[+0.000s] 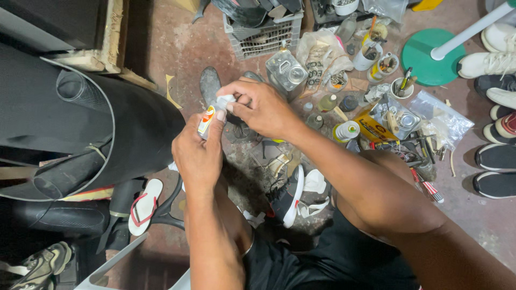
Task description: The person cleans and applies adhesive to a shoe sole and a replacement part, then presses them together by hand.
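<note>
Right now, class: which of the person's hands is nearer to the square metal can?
Right. The right hand sits just beside the metal can; the left hand is lower, farther away, gripping the small glue bottle.

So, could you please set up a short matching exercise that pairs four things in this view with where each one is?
Things:
1. small white bottle
2. green round base
3. flip-flop
4. white plastic crate

Places:
A. top right, under a white pole
B. top centre, on the floor
C. held between left hand and right hand
D. lower left, beside black rubber sheets

Pairs: 1-C, 2-A, 3-D, 4-B
</note>
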